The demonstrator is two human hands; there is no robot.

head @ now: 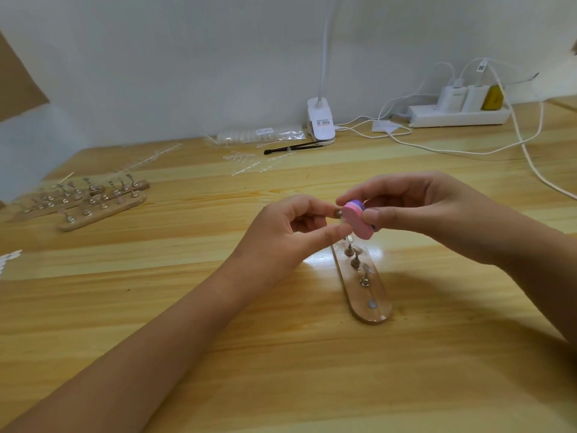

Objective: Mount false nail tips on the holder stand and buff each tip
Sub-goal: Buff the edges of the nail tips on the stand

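Left hand: the left hand (293,223) pinches a small grey metal peg (337,213) between thumb and forefinger, in the air; the other fingers are curled under.
Right hand: the right hand (415,207) grips a pink-and-purple oval foam buffer block (357,220) between its thumb in front and its fingers over the top.
Deciding relation: the peg's head lies just left of the buffer's pink face, touching it or very nearly. The buffer's long axis slopes steeply down toward the person, across the peg. Any stroke would be a short rub by the right hand against a steady left.
False nail tip: presumably on the peg's head, but it is hidden between fingers and buffer, so I cannot tell.
Holder stand: the oblong wooden holder stand (379,310) lies on the pale wooden table (281,354), right of its middle and directly below both hands. Its long axis runs near to far.
On the stand: three upright metal pegs (356,262) and one bare round magnet spot (372,304) at the near end, probably where the held peg belongs.
Left edge: more filled wooden stands (93,201), well apart.
Far edge: a clear bag of nail tips (259,134).
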